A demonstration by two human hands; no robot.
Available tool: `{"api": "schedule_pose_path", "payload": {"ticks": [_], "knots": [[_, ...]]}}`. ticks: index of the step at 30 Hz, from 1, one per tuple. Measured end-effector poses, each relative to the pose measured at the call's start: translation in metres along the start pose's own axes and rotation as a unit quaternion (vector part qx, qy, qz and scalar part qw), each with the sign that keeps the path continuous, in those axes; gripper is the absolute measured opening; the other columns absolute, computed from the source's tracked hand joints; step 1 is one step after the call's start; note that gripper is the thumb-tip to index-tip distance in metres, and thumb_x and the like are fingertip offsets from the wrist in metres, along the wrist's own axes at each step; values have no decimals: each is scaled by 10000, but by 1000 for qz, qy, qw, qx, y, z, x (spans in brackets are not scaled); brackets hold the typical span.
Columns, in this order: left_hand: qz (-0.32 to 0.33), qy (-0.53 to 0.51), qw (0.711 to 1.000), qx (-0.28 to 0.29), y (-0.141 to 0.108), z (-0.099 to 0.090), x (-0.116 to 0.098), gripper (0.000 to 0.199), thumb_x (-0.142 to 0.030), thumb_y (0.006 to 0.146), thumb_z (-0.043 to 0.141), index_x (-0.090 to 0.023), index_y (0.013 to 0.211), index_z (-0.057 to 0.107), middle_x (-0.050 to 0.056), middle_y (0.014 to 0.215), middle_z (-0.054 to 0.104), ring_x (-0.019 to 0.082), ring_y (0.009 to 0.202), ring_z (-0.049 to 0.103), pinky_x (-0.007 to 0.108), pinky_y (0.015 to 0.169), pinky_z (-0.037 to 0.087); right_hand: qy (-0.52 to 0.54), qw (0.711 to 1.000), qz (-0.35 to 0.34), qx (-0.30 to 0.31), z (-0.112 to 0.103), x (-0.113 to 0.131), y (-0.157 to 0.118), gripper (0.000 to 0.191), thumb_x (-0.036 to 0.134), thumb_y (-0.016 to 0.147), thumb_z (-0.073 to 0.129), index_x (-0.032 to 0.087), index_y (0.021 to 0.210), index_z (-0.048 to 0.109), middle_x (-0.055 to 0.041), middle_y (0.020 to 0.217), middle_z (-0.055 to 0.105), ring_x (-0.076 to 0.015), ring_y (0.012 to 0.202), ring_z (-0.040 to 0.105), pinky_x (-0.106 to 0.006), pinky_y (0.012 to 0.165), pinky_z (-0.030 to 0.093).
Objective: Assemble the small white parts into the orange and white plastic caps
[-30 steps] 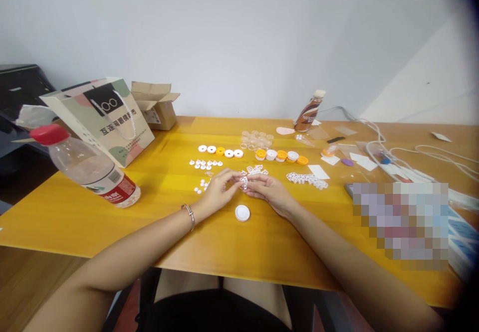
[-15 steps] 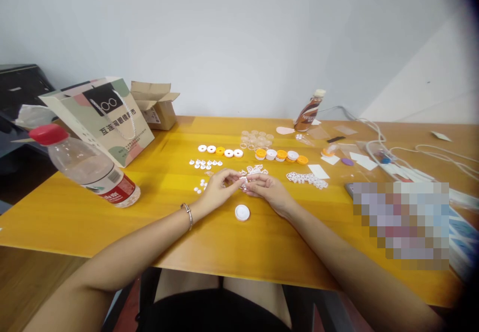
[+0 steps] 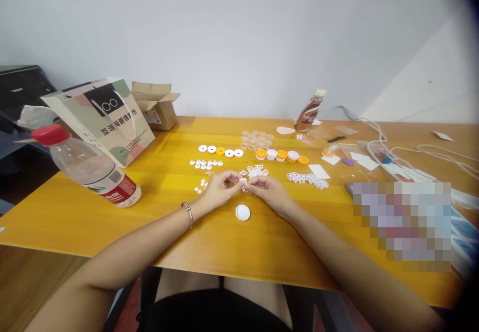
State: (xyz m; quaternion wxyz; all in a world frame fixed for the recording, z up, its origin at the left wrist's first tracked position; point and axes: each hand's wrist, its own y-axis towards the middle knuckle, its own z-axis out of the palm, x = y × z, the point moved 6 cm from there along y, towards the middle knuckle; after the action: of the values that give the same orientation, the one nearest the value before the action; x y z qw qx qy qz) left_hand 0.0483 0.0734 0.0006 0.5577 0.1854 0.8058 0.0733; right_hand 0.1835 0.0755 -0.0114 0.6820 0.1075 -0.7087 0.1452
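Between my fingertips is a small white plastic piece (image 3: 243, 182), pinched from the left by my left hand (image 3: 223, 186) and from the right by my right hand (image 3: 268, 191). Its exact shape is too small to make out. Just below both hands a round white cap (image 3: 243, 213) lies on the table. Behind the fingers sits a pile of white openwork plastic pieces (image 3: 257, 171). Left of my left hand are small white discs (image 3: 199, 190) and rows of little white pegged pieces (image 3: 203, 164).
Farther back stand white and orange rings (image 3: 220, 151), stacked caps (image 3: 282, 155) and clear rings (image 3: 257, 138). More openwork pieces (image 3: 307, 179) lie to the right. A red-capped bottle (image 3: 93, 170), a paper bag (image 3: 112, 122), a brown drink bottle (image 3: 311, 111) and cables (image 3: 377, 147) surround the wooden table (image 3: 179, 252).
The white piece has turned slightly between my fingertips, and my right fingers have shifted a little on it. The things on the table have stayed in place.
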Motion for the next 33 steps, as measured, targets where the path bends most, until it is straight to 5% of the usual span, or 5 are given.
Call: {"api": "schedule_pose_path", "payload": {"ticks": [7,12,15,25,33], "knots": [[5,2,1000,-18,1,-5,-1,185,-300,741,569,-141,836,575,29,750,613,103,680,554,224,638,452,-172,983,-52,29,-1,16,-7,328,461,641,632,181,783,536,19,668,525,-94,582,468,-245,577,408],[21,5,998,-63,1,-15,-6,185,-314,760,551,-147,837,558,32,777,589,100,690,527,226,649,439,-325,919,-143,171,19,27,-26,437,421,557,714,197,876,516,16,748,497,-112,669,447,-236,607,379],[43,10,997,-61,-1,-15,-12,174,-305,764,549,-151,842,554,27,775,582,97,689,517,224,653,431,-337,907,-139,212,26,22,-29,326,357,634,667,194,869,511,16,748,509,-109,664,463,-226,602,377],[86,40,992,78,-8,5,-25,169,-293,783,525,-162,879,571,26,788,610,111,720,541,238,682,438,-354,916,-153,106,10,17,-11,181,327,704,573,171,768,507,16,663,492,-101,584,422,-217,533,334],[71,79,991,82,-9,5,-21,172,-302,787,522,-178,890,581,20,826,641,118,739,563,235,680,439,-357,915,-165,88,9,17,-11,148,295,701,568,179,736,483,21,656,483,-96,572,415,-216,537,333]]}}
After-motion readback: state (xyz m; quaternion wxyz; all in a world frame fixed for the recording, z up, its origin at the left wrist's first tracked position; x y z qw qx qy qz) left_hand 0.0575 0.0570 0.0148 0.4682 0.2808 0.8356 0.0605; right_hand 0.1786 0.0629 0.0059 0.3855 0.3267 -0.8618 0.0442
